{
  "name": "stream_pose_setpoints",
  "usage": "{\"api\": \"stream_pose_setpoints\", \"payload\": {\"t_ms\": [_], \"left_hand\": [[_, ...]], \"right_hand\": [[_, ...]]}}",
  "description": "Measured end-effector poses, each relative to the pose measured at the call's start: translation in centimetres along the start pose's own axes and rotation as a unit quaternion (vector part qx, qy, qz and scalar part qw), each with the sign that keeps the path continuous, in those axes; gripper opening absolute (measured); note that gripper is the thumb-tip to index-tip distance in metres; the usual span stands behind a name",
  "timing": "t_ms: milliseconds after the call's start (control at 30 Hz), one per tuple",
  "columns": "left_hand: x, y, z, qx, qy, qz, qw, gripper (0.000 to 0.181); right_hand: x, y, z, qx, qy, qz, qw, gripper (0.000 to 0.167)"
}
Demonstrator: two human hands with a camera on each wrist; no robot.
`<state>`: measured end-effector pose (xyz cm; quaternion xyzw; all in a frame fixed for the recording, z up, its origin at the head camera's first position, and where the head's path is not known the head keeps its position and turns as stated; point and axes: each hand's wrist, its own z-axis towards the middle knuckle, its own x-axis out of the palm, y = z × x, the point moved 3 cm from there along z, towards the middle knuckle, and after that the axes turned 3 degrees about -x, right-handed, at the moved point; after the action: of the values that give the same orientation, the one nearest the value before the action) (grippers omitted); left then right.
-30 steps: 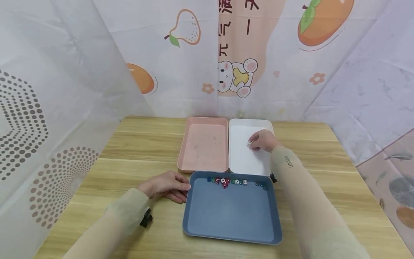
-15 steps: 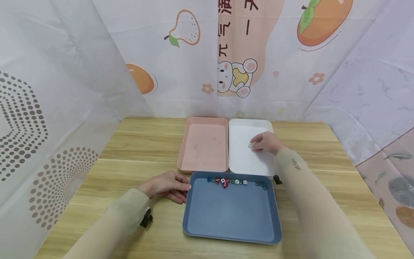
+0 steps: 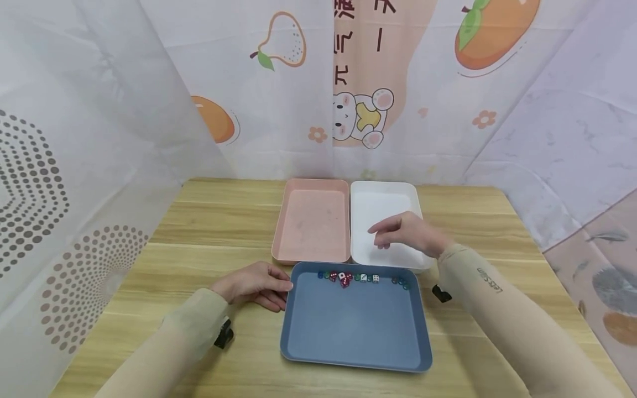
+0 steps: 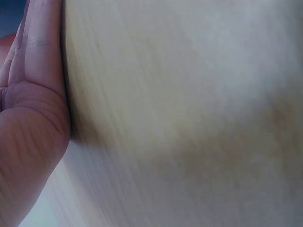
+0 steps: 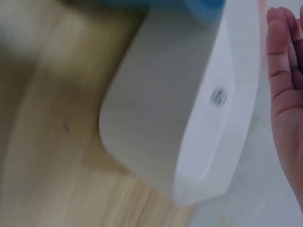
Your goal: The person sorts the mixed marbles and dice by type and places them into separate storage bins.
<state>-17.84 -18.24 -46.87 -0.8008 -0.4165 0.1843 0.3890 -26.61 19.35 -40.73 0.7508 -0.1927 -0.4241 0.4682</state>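
while the right hand [image 3: 408, 232] hangs over the white tray [image 3: 363, 246], fingers loosely stretched out and nothing visible between them, the left hand [image 3: 252, 284] rests on the worktop [image 3: 209, 237] at the left side of the blue tray [image 3: 355, 326], relaxed, thumb at the rim. so that's two hands, three trays: the pink tray [image 3: 317, 221] and the white one side by side, the blue one just in front. along the blue one's far wall i count two white dice [image 3: 375, 278], plus one more white face in with the red dice [image 3: 344, 282], which look like three but they're bunched up. around seven glassy green and blue beads [image 3: 406, 285] too, too tiny to be sure. right wrist view shows one small die [image 5: 218, 97] inside the white tray, kinda blurry.
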Motion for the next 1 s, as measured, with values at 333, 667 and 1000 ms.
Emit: {"api": "stream_pose_setpoints", "payload": {"t_ms": [333, 667, 1000], "left_hand": [[0.1, -0.2, -0.2, -0.004, 0.004, -0.002, 1.0, 0.035], [0.1, -0.2, -0.1, -0.002, 0.003, 0.002, 1.0, 0.032], [0.1, -0.1, 0.0, 0.005, 0.014, -0.005, 0.9999, 0.03]], "right_hand": [[4.8, 2.1, -1.1, -0.056, 0.074, 0.009, 0.9956, 0.034], [7.1, 1.5, -1.0, -0.056, 0.112, -0.01, 0.992, 0.031], [8.5, 2.1, -0.4, -0.049, 0.146, -0.063, 0.986, 0.032]]}}
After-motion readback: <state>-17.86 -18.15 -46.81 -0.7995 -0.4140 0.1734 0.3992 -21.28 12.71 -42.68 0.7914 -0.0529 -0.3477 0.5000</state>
